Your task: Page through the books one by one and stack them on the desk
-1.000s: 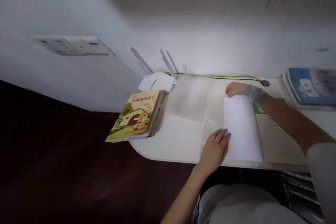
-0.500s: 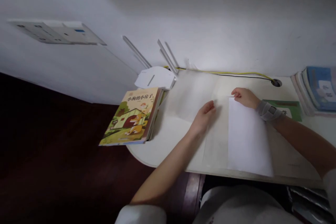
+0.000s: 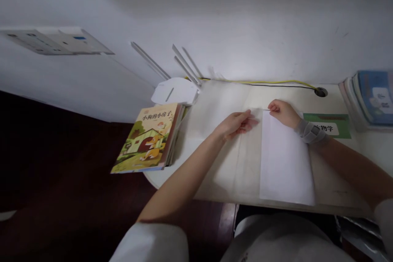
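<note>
My left hand (image 3: 238,126) reaches over the desk, its thumb and fingers closing on the edge of a clear plastic sheet (image 3: 248,172). Some of its fingertips look blurred through the plastic. My right hand (image 3: 283,112) pinches the top left corner of a white sheet of paper (image 3: 285,163). That sheet hangs over the left part of a pale book with a green title band (image 3: 344,125). A grey band wraps my right wrist and hides part of the title. The plastic spreads leftward from the book across the desk.
Left of my hands, a stack of picture books (image 3: 150,139) overhangs the rounded edge of the white desk (image 3: 172,178). Behind it stands a white router (image 3: 175,91) with antennas. A yellow cable (image 3: 264,82) runs along the wall to a hole. More books (image 3: 376,100) lie at right.
My left hand has risen slightly toward the plastic's top edge, and its fingers have spread a little. My right hand keeps its pinch. The view has shifted slightly, showing more of the green title band.
</note>
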Demonstrator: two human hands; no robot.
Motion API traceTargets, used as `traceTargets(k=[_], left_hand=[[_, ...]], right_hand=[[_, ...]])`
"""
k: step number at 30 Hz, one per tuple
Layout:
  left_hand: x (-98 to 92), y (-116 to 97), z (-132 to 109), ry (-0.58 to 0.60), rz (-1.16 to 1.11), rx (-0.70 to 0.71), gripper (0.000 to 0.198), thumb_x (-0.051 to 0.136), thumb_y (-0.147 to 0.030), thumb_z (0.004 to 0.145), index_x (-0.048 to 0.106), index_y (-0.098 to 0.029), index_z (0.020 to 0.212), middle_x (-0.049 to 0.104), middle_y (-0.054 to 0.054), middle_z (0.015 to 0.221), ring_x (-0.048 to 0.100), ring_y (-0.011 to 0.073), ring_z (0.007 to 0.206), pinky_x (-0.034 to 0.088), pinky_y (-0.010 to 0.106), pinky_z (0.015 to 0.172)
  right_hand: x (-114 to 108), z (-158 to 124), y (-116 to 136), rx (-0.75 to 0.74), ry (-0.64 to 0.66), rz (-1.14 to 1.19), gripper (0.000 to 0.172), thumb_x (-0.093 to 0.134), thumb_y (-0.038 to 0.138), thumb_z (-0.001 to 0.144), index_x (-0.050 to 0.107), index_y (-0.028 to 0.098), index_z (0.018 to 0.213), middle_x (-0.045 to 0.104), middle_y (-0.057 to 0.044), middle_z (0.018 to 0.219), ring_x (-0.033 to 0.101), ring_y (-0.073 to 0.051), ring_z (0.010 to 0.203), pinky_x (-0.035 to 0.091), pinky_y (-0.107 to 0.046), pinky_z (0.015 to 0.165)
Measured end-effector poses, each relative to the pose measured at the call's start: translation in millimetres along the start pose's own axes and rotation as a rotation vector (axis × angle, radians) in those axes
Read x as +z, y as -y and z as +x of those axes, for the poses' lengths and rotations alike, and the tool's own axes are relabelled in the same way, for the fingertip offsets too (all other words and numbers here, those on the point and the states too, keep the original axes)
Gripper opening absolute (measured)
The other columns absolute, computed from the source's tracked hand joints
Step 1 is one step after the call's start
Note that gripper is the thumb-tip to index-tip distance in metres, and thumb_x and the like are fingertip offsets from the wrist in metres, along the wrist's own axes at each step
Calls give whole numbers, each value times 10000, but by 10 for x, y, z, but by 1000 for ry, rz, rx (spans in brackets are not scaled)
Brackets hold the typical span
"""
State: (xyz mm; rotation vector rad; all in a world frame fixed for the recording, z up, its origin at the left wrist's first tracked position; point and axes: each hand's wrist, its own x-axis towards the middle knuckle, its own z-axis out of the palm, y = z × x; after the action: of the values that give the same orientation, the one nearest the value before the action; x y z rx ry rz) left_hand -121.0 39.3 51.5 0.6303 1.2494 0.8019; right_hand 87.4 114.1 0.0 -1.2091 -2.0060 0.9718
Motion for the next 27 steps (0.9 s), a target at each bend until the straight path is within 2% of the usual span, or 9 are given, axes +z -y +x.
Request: traceTargets(k=[5, 9, 12, 14, 17, 19, 22, 25, 27], left_hand=[[156, 18, 99, 25, -167, 57, 163, 558, -171, 881, 669, -94, 790, 721, 99, 841, 674, 128, 761, 528, 277, 839], [240, 119, 137, 58, -339, 13, 82, 581, -145, 832, 654, -112, 814, 718, 97, 891, 686, 142, 819, 520, 295, 896], [226, 204, 121, -21, -317, 143, 164, 615, -139, 794, 623, -123, 957, 696, 112, 1036, 678, 159, 923, 502, 321, 946], [200, 282, 31, -169, -122, 318, 372, 614, -164, 800, 547, -152, 1165, 635, 137, 1204, 648, 190, 1039, 484, 377, 979], [253, 486, -282, -337, 483, 675, 585, 578, -221, 839, 372, -204, 1386, 428, 162, 1456, 470, 257, 1298, 397, 482, 1060], [412, 696, -564, -260, 960, 914, 544, 521, -253, 891, 370, -170, 1407, 356, 168, 1507, 314, 280, 1403, 295, 512, 1123], [787, 1061, -911, 53, 1471, 1147, 546, 414, -388, 959, 365, -105, 1423, 412, 172, 1474, 265, 272, 1426, 243, 485, 1155], [1108, 1332, -1025, 132, 1693, 1159, 679, 458, -575, 885, 381, -185, 1436, 303, 139, 1542, 223, 364, 1427, 218, 593, 1128], [1206, 1407, -1011, 107, 1762, 1130, 613, 513, -496, 888, 394, -238, 1432, 281, 114, 1555, 243, 388, 1414, 236, 617, 1105]], right_hand=[[-15, -2, 2, -12, -1, 74, 148, 594, 102, 667, 572, 198, 777, 602, 26, 714, 582, -132, 683, 492, -285, 704], [-7, 5, 3, -26, 15, 59, 143, 584, 98, 682, 561, 201, 778, 600, 19, 738, 578, -136, 699, 489, -288, 710], [23, 17, -6, -60, 8, -54, 167, 573, 68, 683, 564, 201, 783, 604, 4, 782, 571, -146, 730, 479, -296, 724], [48, 21, -15, -85, 10, -147, 180, 564, 50, 688, 568, 199, 788, 597, -7, 794, 567, -156, 751, 469, -302, 735], [79, 14, -25, -110, 16, -249, 198, 547, 26, 703, 577, 193, 806, 596, -22, 808, 565, -169, 779, 458, -309, 760], [94, 10, -24, -124, 22, -296, 211, 534, 17, 714, 585, 188, 826, 607, -40, 839, 567, -178, 806, 453, -314, 776], [97, 26, 0, -122, 34, -345, 225, 509, 13, 734, 600, 179, 855, 626, -65, 886, 574, -190, 825, 456, -324, 781], [23, 39, 43, -122, 69, -348, 246, 472, 15, 763, 622, 173, 876, 655, -71, 886, 595, -192, 812, 473, -334, 792], [-92, -11, 59, -174, 45, -311, 224, 490, 67, 798, 639, 177, 923, 677, -77, 936, 616, -201, 872, 477, -352, 852]])
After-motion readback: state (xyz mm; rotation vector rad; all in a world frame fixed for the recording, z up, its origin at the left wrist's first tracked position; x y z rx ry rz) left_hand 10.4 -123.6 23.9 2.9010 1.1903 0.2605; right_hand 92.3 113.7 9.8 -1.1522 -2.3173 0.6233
